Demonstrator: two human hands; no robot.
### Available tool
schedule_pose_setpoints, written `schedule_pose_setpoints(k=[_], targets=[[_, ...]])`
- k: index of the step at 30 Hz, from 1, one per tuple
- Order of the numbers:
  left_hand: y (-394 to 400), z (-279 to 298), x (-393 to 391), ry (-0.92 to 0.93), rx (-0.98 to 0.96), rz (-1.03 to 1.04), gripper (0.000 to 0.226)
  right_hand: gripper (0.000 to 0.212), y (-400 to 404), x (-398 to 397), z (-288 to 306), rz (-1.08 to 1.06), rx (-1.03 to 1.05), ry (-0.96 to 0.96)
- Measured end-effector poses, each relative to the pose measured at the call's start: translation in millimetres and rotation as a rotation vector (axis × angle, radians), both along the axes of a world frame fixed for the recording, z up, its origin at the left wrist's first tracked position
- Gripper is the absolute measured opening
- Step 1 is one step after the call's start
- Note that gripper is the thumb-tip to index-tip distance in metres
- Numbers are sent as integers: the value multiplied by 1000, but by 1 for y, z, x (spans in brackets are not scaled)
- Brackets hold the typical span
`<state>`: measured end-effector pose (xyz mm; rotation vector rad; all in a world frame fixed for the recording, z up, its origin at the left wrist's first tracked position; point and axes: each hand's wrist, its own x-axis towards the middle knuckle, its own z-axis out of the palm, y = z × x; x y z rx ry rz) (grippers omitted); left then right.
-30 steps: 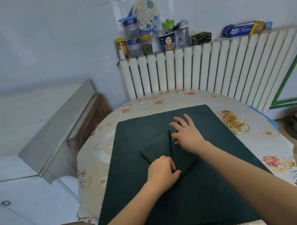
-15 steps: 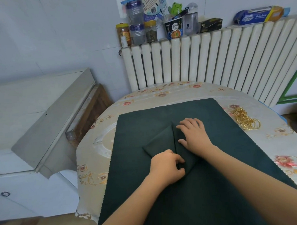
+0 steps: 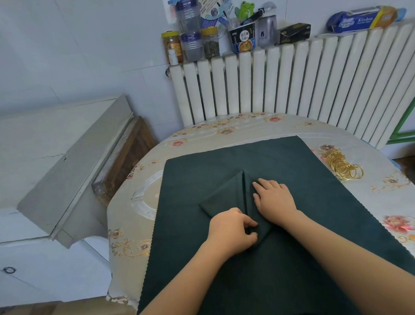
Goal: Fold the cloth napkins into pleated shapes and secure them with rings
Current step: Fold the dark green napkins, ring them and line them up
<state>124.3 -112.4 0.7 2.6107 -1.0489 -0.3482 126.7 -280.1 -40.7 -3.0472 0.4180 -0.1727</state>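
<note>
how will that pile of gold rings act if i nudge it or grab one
The gold rings look thin and hollow, so probably light. They lie loosely overlapped, so a nudge would likely scatter them, and some may roll on the glossy tablecloth. Grabbing one may drag its neighbours.

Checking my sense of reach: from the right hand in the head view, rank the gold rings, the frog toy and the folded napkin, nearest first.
1. Folded napkin, under the right hand.
2. Gold rings, on the table to its right.
3. Frog toy, far back above the radiator.
</note>
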Motion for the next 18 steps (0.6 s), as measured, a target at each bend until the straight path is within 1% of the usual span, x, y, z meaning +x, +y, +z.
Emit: schedule_pose_setpoints(k=[2, 3, 4, 5, 7, 8, 9, 12, 15, 18], targets=[[0, 0, 1, 11, 6, -11, 30, 48, 0, -4, 0, 3, 3, 23], [1, 0, 1, 20, 9, -16, 30, 47, 0, -8, 0, 1, 17, 1], [1, 1, 1, 28, 12, -19, 30, 44, 1, -14, 0, 3, 46, -66], [2, 2, 3, 37, 18, -23, 31, 36, 4, -21, 1, 14, 88, -177], [5, 4, 6, 52, 34, -32, 35, 15, 14, -38, 8, 26, 169, -417], [6, 5, 8, 62, 45, -37, 37, 11, 20, -48, 12, 37, 191, -496], [8, 5, 9, 69, 55, -39, 39, 14, 27, -58, 14, 75, 212, -517], [10, 5, 9, 84, 69, -31, 38, 19, 53, -86, 12, 237, 253, -404], [8, 10, 6, 84, 77, -42, 37, 19, 64, -95, 1, 332, 133, -310], [4, 19, 0, 67, 104, -50, 36, 16, 66, -92, 5, 340, 37, -305]])
